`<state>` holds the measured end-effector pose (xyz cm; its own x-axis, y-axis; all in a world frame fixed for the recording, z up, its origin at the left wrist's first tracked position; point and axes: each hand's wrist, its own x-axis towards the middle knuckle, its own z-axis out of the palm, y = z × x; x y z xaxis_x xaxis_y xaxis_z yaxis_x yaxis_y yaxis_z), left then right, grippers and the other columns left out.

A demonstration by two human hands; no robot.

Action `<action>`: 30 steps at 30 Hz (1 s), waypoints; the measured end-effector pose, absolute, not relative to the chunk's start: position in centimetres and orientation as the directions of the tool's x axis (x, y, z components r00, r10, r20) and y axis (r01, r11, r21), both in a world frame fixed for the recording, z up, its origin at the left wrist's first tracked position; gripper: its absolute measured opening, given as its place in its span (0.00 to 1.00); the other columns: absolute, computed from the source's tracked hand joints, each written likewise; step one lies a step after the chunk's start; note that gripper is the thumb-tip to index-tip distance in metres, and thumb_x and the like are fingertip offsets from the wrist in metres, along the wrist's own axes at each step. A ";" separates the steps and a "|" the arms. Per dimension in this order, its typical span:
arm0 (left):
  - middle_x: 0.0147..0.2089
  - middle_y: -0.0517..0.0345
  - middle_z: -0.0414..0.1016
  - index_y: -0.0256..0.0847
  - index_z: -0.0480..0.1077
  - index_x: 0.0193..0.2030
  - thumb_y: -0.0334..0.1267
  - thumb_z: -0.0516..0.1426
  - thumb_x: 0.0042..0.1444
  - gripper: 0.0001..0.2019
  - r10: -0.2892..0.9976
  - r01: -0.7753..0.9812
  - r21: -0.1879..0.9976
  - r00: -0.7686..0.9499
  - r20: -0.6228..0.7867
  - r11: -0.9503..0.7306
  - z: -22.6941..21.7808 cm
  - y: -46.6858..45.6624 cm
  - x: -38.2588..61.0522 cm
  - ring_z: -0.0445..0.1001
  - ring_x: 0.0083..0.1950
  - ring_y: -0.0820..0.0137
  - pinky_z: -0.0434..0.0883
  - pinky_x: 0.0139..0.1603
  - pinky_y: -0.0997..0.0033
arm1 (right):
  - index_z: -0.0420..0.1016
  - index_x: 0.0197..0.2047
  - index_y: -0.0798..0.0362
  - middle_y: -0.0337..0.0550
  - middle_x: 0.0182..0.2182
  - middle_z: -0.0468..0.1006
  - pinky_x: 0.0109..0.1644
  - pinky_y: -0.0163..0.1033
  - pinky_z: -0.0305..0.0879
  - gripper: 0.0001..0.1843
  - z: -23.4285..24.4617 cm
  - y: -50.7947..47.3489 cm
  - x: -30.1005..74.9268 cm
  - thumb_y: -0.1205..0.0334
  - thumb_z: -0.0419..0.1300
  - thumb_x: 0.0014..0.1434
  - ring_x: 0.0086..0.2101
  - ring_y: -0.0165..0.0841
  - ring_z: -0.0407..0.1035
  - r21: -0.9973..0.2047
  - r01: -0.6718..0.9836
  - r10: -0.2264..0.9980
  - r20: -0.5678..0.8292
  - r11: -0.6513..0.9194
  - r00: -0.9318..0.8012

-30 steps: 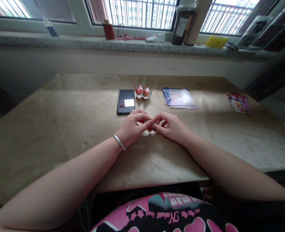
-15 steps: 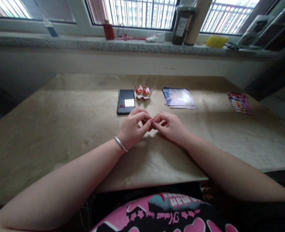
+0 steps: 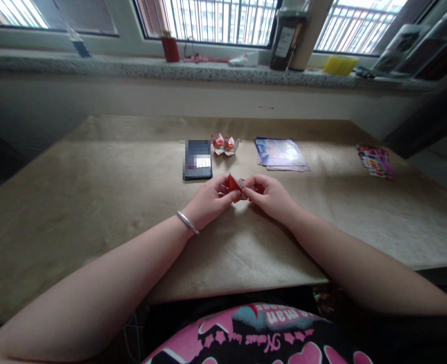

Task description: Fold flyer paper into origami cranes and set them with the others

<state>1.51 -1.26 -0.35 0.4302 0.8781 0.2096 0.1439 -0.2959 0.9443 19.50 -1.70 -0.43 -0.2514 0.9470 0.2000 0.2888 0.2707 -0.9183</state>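
Observation:
A small folded piece of red and white paper (image 3: 235,186) is pinched between both my hands just above the brown table (image 3: 94,202). My left hand (image 3: 208,199), with a silver bangle (image 3: 187,222) on its wrist, grips the paper's left side with curled fingers. My right hand (image 3: 269,196) pinches its right side with thumb and forefinger. Two finished red and white paper folds (image 3: 225,144) lie farther back, beside a dark phone (image 3: 197,160).
A stack of bluish printed sheets (image 3: 280,154) lies behind my right hand, and a pink printed sheet (image 3: 375,161) sits far right. The windowsill (image 3: 132,68) holds a red cup (image 3: 170,48), a dark jar (image 3: 286,40) and a yellow item (image 3: 339,64).
The folded paper has turned up between my fingers, so its red tip now shows above them. Both hands stayed in nearly the same place.

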 end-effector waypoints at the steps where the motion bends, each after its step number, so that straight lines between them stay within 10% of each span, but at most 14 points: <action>1: 0.37 0.56 0.75 0.36 0.69 0.40 0.40 0.59 0.53 0.11 0.880 0.138 0.947 0.429 0.205 -0.289 -0.4 -1.2 1.5 0.76 0.38 0.69 0.73 0.42 0.67 | 0.70 0.29 0.54 0.39 0.24 0.74 0.30 0.36 0.64 0.17 -0.5 -1.7 19.5 0.48 0.62 0.51 0.26 0.29 0.67 -0.918 0.289 0.947 0.203 0.273 -0.250; 10: 0.39 0.53 0.77 0.34 0.70 0.41 0.38 0.61 0.49 0.13 0.903 -0.006 0.983 0.395 0.171 -0.184 -0.1 -1.1 1.7 0.75 0.38 0.70 0.73 0.43 0.68 | 0.68 0.33 0.53 0.37 0.26 0.75 0.31 0.35 0.65 0.16 -0.5 -1.5 19.3 0.50 0.64 0.49 0.25 0.27 0.67 -0.972 0.088 0.946 0.188 0.217 -0.263; 30: 0.37 0.56 0.75 0.34 0.69 0.38 0.36 0.62 0.47 0.11 0.909 -0.028 0.977 0.363 0.206 -0.210 -0.3 -0.8 1.7 0.74 0.37 0.72 0.70 0.41 0.72 | 0.68 0.33 0.53 0.36 0.25 0.71 0.27 0.33 0.55 0.16 -0.3 -1.8 19.3 0.49 0.63 0.49 0.24 0.25 0.61 -0.963 0.191 0.941 0.123 0.189 -0.315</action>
